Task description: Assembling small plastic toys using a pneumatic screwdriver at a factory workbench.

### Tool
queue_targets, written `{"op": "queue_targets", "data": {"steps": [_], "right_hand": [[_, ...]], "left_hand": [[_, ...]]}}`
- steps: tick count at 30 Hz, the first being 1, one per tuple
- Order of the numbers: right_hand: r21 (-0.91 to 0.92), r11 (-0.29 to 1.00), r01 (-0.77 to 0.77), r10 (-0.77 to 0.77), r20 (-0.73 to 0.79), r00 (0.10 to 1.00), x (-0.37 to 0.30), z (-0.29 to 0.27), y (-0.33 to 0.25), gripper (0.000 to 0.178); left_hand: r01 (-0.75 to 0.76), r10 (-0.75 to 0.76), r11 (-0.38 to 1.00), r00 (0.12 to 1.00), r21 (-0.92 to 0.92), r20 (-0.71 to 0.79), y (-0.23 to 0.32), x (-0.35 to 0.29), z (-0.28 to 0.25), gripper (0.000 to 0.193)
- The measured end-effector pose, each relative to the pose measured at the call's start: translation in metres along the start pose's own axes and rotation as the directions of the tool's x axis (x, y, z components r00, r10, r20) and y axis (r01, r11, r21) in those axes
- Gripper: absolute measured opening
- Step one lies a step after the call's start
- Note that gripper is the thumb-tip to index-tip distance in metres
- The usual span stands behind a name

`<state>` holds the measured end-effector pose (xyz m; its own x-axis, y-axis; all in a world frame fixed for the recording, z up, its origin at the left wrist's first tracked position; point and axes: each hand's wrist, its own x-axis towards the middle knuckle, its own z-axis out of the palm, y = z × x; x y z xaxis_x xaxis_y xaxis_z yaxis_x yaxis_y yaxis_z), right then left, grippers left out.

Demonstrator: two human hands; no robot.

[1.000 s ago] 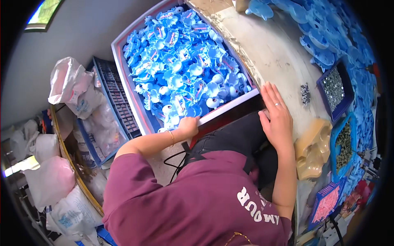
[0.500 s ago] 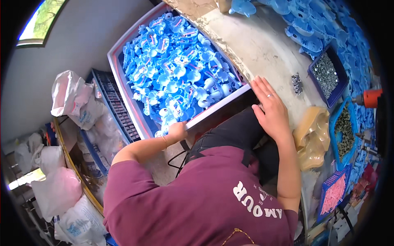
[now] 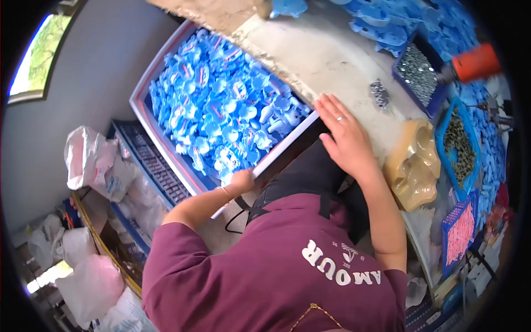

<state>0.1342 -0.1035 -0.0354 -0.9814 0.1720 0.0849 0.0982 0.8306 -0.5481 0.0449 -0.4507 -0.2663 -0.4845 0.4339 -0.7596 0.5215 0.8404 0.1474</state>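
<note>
A large white-rimmed bin (image 3: 166, 157) stands on the left against the table, heaped with light blue plastic animal-shaped parts (image 3: 221, 105). My left hand (image 3: 241, 181) is closed over the bin's near rim, beside the nearest blue parts; its fingertips are hidden. My right hand (image 3: 347, 138) lies flat on the table's edge with fingers stretched, a ring on one of them. Its fingertips are close to the bin's right corner, and it holds nothing.
On the worktable (image 3: 310, 50) are a screw tray (image 3: 417, 72), a small screw pile (image 3: 379, 94), a tan moulded fixture (image 3: 412, 166), a blue basin of small metal parts (image 3: 459, 144) and a basket of pink pieces (image 3: 459, 232). An orange-red power tool (image 3: 475, 62) hangs right. Bags (image 3: 91, 282) crowd the left.
The whole view has swung a little, so the bin and table sit further left. Both hands keep their places, the left at the bin's rim, the right on the table edge.
</note>
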Motion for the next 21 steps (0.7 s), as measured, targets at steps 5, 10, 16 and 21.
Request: {"op": "queue_targets", "data": {"steps": [5,10,16,21], "right_hand": [[0.036,0.998,0.048,-0.043,-0.114,0.993,0.003,0.028,0.005,0.063],[0.086,0.966,0.245,-0.212,-0.284,0.935,0.026,0.039,0.004,0.035],[0.355,0.934,0.046,-0.044,-0.014,0.999,-0.076,-0.052,-0.014,0.032],[0.509,0.849,-0.142,0.226,-0.106,0.968,-0.170,-0.150,0.009,0.027]], "left_hand": [[0.041,-0.038,0.999,0.994,-0.021,0.106,0.001,0.072,0.051,0.041],[-0.347,0.268,0.876,0.928,0.336,0.260,-0.131,0.126,0.088,0.046],[-0.556,0.422,0.738,0.823,0.384,0.380,-0.061,0.164,0.067,0.030],[-0.373,0.256,0.747,0.925,0.550,0.280,-0.079,0.152,0.068,0.021]]}}
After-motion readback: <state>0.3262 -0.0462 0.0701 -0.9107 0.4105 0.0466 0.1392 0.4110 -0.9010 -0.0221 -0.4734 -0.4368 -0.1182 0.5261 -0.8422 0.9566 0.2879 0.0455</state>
